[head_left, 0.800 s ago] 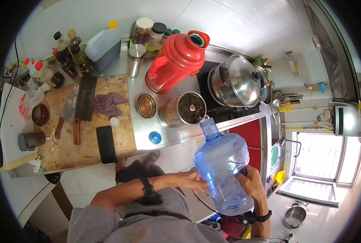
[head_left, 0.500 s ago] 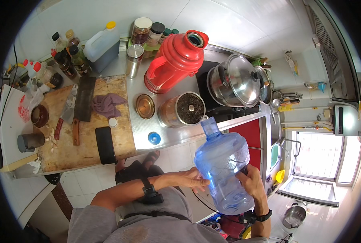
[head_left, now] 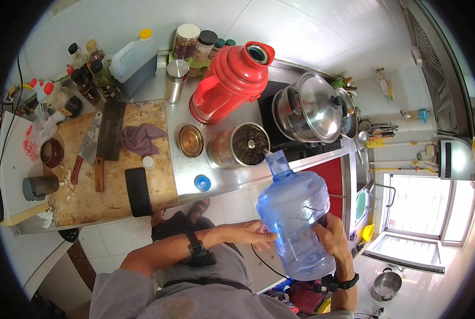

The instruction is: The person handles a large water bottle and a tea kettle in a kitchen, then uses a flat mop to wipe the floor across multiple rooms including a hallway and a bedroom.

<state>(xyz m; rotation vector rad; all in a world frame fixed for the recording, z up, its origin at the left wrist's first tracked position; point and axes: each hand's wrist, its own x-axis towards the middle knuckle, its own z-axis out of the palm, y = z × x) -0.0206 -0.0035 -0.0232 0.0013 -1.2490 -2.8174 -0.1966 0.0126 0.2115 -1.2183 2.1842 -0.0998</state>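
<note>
A clear blue plastic water jug (head_left: pixel 293 207) is tilted, its open neck (head_left: pixel 277 161) reaching the rim of a round metal canister (head_left: pixel 221 149). Dark, leafy-looking contents and a centre knob show inside the canister. At the jug's mouth there is a clear glint, perhaps water. My right hand (head_left: pixel 330 231) is closed round the jug's handle. Fingers of my left hand (head_left: pixel 256 234) stretch out against the jug's near left side without wrapping round it. A blue cap (head_left: pixel 202 183) and a brass-coloured round lid (head_left: pixel 190 141) lie left of the canister.
Behind the canister stands a red thermos flask (head_left: pixel 229 85), uncorked. A lidded steel pot (head_left: pixel 314 109) occupies the stove on the right. The cutting board (head_left: pixel 77 207) at left bears a cleaver (head_left: pixel 109 133), a smaller knife, a purple cloth (head_left: pixel 141 139) and a black phone (head_left: pixel 138 191).
The jug's neck has dipped slightly left toward the canister, and its base has shifted a little right. Both hands stay in nearly the same places on the jug.
</note>
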